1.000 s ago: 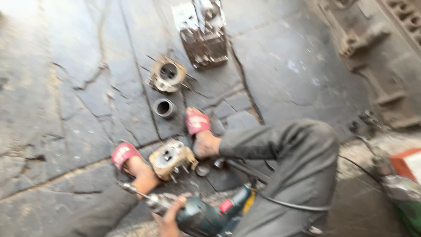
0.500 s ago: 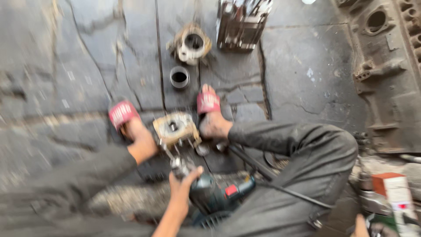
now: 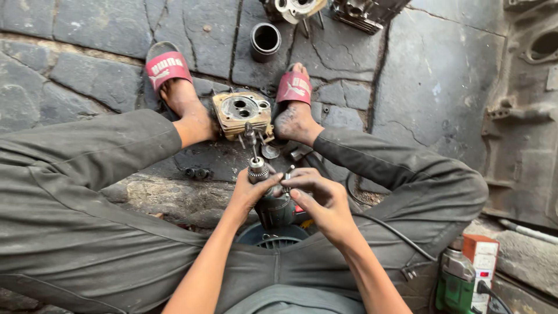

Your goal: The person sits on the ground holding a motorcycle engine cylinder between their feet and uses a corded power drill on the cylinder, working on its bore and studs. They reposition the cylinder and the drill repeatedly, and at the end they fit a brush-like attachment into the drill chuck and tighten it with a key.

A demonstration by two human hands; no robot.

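While a grey engine block (image 3: 523, 110) lies along the stone floor's (image 3: 418, 87) right edge, a tan cylinder head (image 3: 241, 113) sits clamped between two sandalled feet. Nearer, an electric drill (image 3: 272, 203) points at it; the left hand (image 3: 249, 193) wraps its chuck, the right hand (image 3: 319, 197) pinches a small chuck key (image 3: 286, 177).

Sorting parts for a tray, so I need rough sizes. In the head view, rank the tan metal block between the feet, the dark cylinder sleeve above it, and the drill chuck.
1. tan metal block
2. dark cylinder sleeve
3. drill chuck, though it sits nearer the camera, so its true size may be smaller still.
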